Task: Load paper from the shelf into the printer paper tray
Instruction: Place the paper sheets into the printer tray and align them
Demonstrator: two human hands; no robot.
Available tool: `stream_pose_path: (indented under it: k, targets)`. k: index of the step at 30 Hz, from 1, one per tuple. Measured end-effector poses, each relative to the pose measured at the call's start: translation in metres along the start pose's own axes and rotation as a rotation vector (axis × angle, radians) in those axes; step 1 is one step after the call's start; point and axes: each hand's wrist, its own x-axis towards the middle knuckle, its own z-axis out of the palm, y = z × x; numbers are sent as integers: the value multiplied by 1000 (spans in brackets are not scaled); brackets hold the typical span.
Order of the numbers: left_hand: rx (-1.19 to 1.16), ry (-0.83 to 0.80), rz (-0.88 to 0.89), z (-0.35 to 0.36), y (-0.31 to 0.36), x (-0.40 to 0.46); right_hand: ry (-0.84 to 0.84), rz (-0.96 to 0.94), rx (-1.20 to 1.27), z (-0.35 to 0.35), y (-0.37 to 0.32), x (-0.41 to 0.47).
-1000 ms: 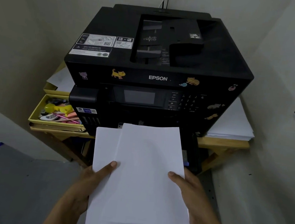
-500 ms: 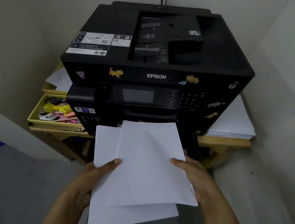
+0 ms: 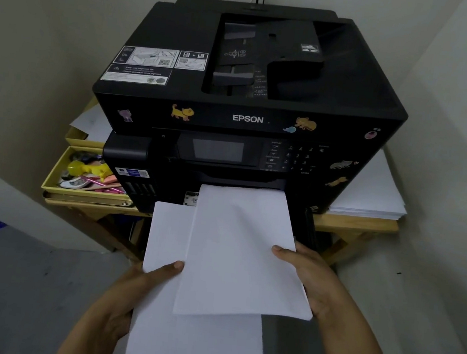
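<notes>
A black Epson printer (image 3: 250, 91) stands on a wooden shelf in a corner. In front of it I hold white paper in two parts. My right hand (image 3: 311, 278) grips the upper sheets (image 3: 244, 251) at their right edge, thumb on top; their far edge reaches the dark opening low on the printer's front. My left hand (image 3: 132, 290) holds the lower sheets (image 3: 193, 344) from the left, thumb on top. The lower sheets lie further left and nearer to me. The paper tray itself is hidden behind the sheets.
A stack of white paper (image 3: 370, 192) lies on the wooden shelf (image 3: 358, 223) right of the printer. A yellow tray (image 3: 52, 176) with pens and small items sits to the left, loose sheets (image 3: 93, 123) behind it. Walls close in on both sides; grey floor below.
My right hand has pushed the upper sheets forward, away from the lower ones, until their far edge meets the printer's front opening. My left hand with the lower sheets has barely moved.
</notes>
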Motion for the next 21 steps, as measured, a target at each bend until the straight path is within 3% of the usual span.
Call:
stream_pose_path:
  k: [21]
  targets:
    - [68,66,46,8,12,-7,-9,39,60,13,-9,1]
